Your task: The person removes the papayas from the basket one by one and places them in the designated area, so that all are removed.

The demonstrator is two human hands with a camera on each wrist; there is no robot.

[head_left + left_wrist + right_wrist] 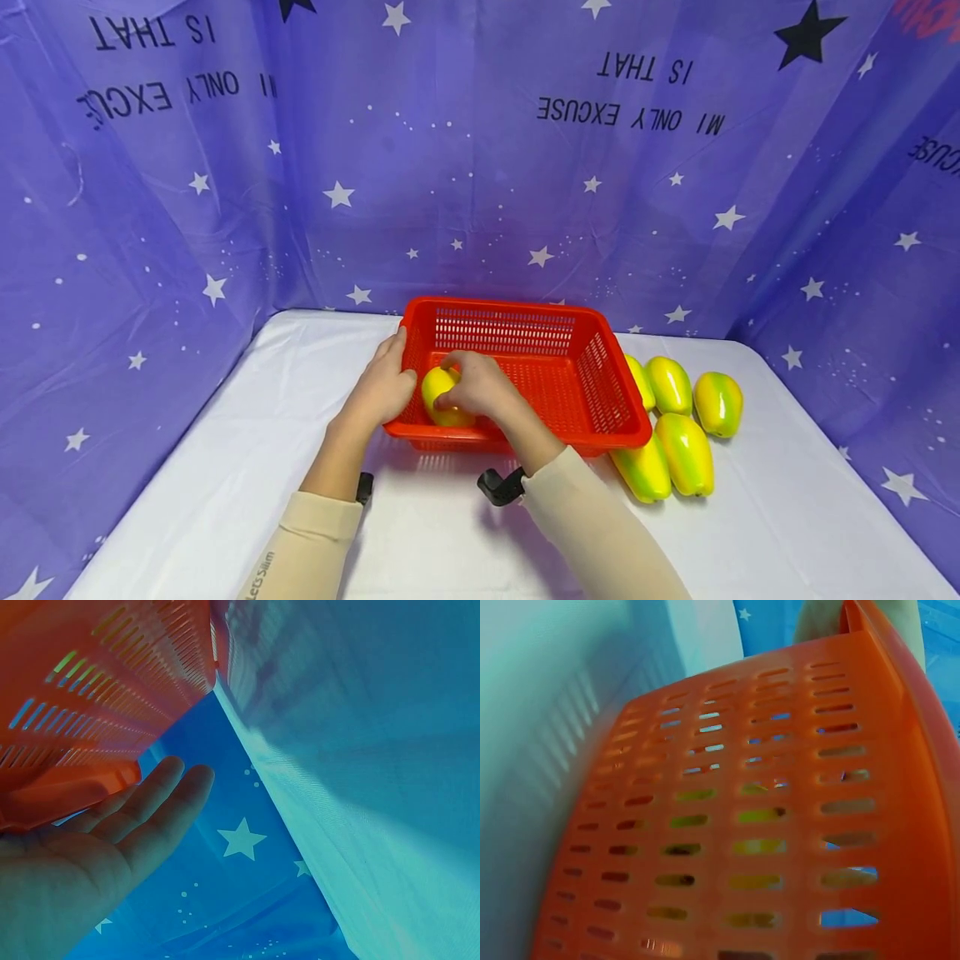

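Observation:
A red plastic basket [517,312] with slotted walls stands on the white table. My left hand [384,385] holds its left rim, thumb over the top edge; in the left wrist view the fingers [161,817] reach along below the rim of the basket [45,802]. Inside the basket's left part, my right hand [480,385] grips a yellow-green mango [437,390], fingers and thumb around it. Seen from the right wrist, the basket wall [727,772] fills the view, and yellow-green shows through its slots. That wall mostly hides the right hand there.
Several more yellow-green mangoes, among them a front one [686,454] and a far right one [718,404], lie on the white tablecloth [780,500] against and beside the basket's right end. Purple star-printed curtains [480,167] enclose the table at the back and sides.

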